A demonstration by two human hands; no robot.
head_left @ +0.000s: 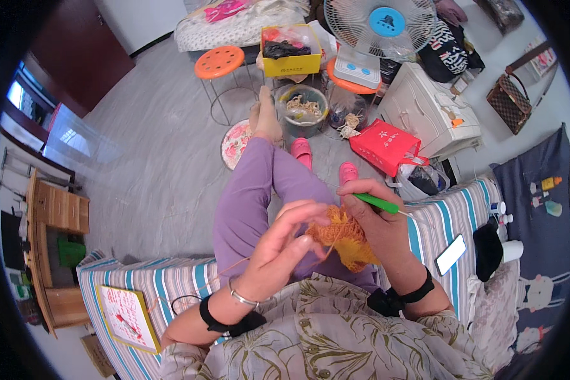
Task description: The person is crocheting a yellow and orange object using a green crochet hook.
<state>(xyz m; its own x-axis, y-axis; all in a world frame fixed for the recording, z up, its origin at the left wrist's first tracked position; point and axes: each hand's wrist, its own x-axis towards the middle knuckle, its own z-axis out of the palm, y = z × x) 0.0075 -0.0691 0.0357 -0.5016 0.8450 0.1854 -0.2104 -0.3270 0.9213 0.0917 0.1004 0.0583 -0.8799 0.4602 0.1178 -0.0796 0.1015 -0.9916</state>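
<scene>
An orange and yellow crocheted piece hangs between my hands over my lap. My right hand is closed round a green-handled crochet hook, its thin metal shaft pointing right, away from the work. The same hand's fingers lie against the right side of the piece. My left hand is at the piece's left edge, fingers curved and thumb apart from them. Orange yarn runs from the bed on the left, passes at my left hand and reaches the piece; how the fingers grip it is partly hidden.
I sit on a striped bed cover. A phone lies to the right, a yellow-edged sheet to the left. Ahead stand orange stools, a bucket, a red bag, a fan and a white cabinet.
</scene>
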